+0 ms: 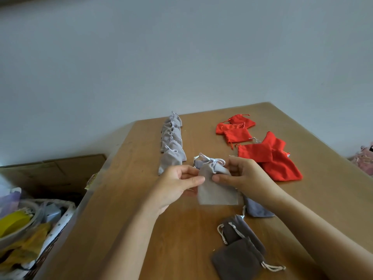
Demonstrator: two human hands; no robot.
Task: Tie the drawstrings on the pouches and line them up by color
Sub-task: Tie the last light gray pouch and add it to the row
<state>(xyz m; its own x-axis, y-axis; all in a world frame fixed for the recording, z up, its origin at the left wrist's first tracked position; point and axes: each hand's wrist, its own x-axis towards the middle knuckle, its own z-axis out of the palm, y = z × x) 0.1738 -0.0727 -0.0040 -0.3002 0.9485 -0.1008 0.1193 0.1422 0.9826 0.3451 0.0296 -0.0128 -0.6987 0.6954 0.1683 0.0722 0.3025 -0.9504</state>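
Now I hold one light grey pouch (217, 190) just above the wooden table (141, 199), near its middle and close to me. My left hand (177, 184) pinches the pouch's left edge below the neck between thumb and fingers. My right hand (246, 174) pinches the right side of the gathered neck, thumb against the cloth. The pale drawstring (214, 160) sits in a knot with loops at the top of the pouch. To the left of it, a row of light grey pouches (172, 142) runs away from me, each one overlapping the next, cords at the far end. Behind the held pouch lies another grey one (197, 164), mostly hidden. A bluish grey pouch (257, 210) lies under my right forearm. Two dark brown pouches (240, 245) with pale cords lie closer to me, one overlapping the other. Red pouches (262, 152) lie in a loose heap on the right side, well apart from the grey row. Off the table's left edge stand a basket (62, 211) of odds and ends and a cardboard box (60, 168).
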